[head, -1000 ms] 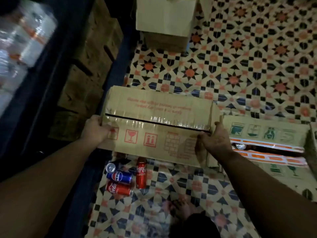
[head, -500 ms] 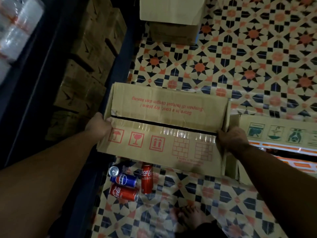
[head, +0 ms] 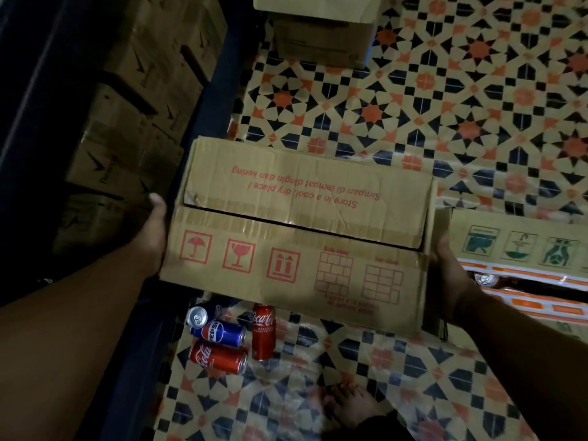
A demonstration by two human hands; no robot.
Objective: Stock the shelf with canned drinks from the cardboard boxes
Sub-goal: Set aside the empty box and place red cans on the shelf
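Note:
I hold a closed cardboard box [head: 302,218] with red handling symbols between both hands, above the patterned floor. My left hand [head: 152,230] grips its left end, thumb at the top edge. My right hand [head: 448,272] grips its right end. Below the box several loose cans lie on the floor: a blue Pepsi can [head: 219,333], two red Coca-Cola cans [head: 263,332] [head: 218,358] and one can [head: 198,315] showing its silver top. The dark blue shelf frame [head: 203,100] runs along the left.
Brown cartons [head: 149,90] fill the low shelf on the left. An open box [head: 515,246] with orange-wrapped cans stands on the right, touching my right hand's side. Another stack of boxes [head: 321,33] stands at the far end. My bare foot [head: 353,405] is on the floor.
My right hand slid from the box's front right corner to its right end. The box has come up and nearer to me, still held at both ends.

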